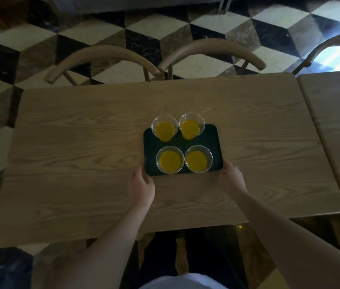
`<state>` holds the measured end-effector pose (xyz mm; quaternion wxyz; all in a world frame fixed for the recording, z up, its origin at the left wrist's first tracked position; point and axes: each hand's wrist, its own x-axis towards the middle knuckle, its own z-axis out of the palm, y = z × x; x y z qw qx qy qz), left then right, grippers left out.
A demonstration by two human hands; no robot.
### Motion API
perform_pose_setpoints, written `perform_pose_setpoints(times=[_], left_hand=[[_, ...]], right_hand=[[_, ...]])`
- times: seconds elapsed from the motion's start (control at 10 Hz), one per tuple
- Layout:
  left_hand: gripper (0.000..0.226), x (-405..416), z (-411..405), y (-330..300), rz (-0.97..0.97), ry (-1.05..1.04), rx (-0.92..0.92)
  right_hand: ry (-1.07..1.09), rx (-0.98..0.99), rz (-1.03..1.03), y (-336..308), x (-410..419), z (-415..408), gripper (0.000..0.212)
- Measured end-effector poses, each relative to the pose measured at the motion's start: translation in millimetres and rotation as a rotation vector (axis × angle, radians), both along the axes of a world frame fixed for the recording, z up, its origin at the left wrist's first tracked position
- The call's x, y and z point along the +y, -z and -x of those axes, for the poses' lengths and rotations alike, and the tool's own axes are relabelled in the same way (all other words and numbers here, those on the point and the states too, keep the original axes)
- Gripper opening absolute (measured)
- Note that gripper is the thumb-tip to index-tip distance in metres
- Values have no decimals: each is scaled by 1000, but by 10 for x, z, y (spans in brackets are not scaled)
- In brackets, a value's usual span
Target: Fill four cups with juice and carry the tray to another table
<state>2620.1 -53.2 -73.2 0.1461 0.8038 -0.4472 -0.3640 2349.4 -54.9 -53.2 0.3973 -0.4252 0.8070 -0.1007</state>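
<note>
While hands seemingly touch tray [180,140], nothing legible.

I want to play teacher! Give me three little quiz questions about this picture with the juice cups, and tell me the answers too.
1. How many clear plastic cups of orange juice stand on the dark green rectangular tray?
2. True or false: the tray sits on the checkered floor.
3. Where is the left hand? A) inside a cup B) at the tray's near left corner C) on a chair

Key:
1. Four.
2. False; it is on the light wooden table.
3. B; the right hand is at the near right corner.
</note>
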Motion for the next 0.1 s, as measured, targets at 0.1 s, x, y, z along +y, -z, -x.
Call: perform_pose_setpoints(times=[0.1], left_hand=[[58,136,122,-1,-78,34,-9]], right_hand=[[22,15,-63,-23,148,-144,54]])
